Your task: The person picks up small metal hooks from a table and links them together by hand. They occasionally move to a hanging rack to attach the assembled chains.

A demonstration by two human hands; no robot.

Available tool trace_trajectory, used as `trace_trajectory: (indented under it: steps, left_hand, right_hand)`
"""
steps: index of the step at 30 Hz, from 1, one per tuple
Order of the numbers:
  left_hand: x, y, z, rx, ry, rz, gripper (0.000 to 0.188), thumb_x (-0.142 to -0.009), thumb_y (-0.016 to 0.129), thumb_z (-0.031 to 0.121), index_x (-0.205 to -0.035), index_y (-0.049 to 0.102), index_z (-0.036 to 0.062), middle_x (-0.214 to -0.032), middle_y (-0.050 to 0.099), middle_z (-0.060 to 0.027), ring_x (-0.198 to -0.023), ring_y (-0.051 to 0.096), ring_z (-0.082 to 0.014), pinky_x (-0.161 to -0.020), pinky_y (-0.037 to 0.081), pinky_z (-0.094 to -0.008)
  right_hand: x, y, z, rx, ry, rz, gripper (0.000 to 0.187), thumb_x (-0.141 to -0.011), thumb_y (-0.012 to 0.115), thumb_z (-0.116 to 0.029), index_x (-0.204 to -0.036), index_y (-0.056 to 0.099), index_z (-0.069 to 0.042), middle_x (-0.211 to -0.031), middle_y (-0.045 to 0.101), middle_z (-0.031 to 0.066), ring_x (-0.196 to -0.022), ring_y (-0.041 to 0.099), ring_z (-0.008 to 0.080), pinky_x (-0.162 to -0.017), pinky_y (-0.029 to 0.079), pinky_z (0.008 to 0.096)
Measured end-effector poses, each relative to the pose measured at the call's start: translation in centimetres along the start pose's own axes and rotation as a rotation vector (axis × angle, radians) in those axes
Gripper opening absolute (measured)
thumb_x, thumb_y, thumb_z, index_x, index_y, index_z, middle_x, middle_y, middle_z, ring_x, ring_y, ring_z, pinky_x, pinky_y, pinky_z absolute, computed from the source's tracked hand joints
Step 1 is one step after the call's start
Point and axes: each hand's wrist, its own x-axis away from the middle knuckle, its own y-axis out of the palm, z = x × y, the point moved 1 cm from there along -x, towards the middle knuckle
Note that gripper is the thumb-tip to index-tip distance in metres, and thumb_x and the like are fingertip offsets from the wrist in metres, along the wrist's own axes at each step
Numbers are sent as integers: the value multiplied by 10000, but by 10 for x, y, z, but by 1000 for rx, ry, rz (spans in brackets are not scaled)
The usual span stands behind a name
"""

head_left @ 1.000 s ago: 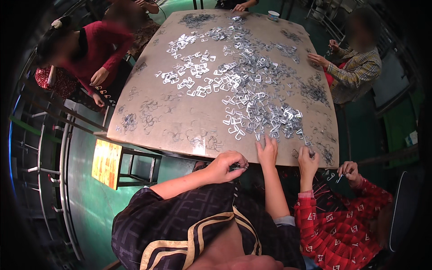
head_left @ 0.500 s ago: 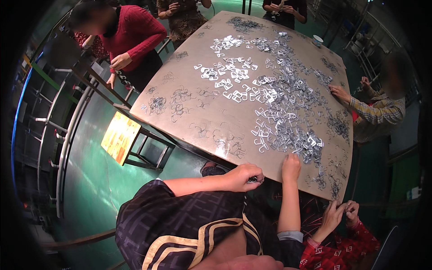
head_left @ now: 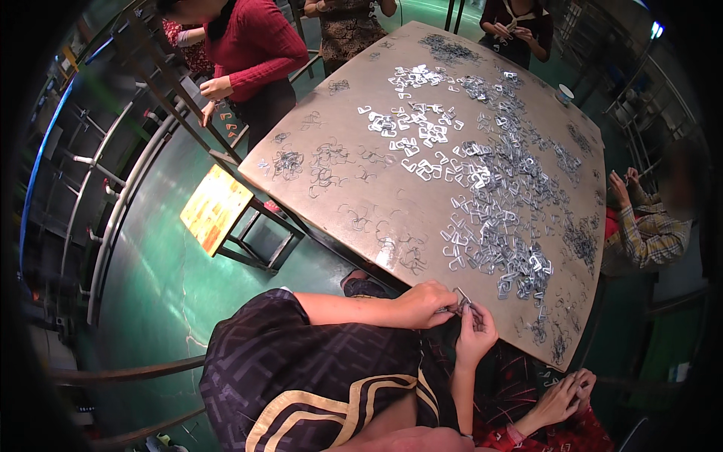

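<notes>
My left hand [head_left: 423, 304] is closed just off the table's near edge, its fingers pinched round small metal parts that are mostly hidden. My right hand [head_left: 477, 333] is beside it, thumb and fingers pinching a silver metal hook [head_left: 463, 296] against the left fingertips. A thin end of that hook sticks up between the two hands. Beyond them on the tabletop [head_left: 331, 218] lies a long spread of silver metal hooks [head_left: 489, 181]. Thin dark wire clips [head_left: 327, 154] lie in loose clusters toward the left side.
A wooden-topped stool [head_left: 216, 207] stands left of the table. Close at my right are a co-worker's hands [head_left: 561, 401] with red patterned sleeves. Other people work around the table, one in a red sweater [head_left: 263, 45]. A white cup [head_left: 565, 93] sits at the far right edge.
My right hand has left the hook pile and come back to my left hand, now with a hook between them. The co-worker at the right has lifted a hand off the table. The view has shifted.
</notes>
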Motion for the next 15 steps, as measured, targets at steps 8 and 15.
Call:
trace_trajectory:
  steps: [8, 15]
  left_hand:
    - [4, -1, -10, -89, -9, -31, 179, -724, 709, 83, -860, 596, 64, -752, 613, -97, -759, 599, -321, -720, 464, -399]
    - [9, -53, -52, -35, -35, 44, 241, -768, 713, 119, -982, 633, 43, -981, 663, -112, -918, 632, -302, -833, 493, -394]
  right_hand:
    - [0, 8, -3, 118, -152, -50, 109, -858, 586, 79, -964, 596, 102, -1064, 591, 144, -801, 645, 171, -715, 549, 269]
    - [8, -1, -1, 167, -169, -39, 86, -841, 593, 75, -923, 605, 99, -1055, 570, 140, -783, 641, 179, -676, 551, 263]
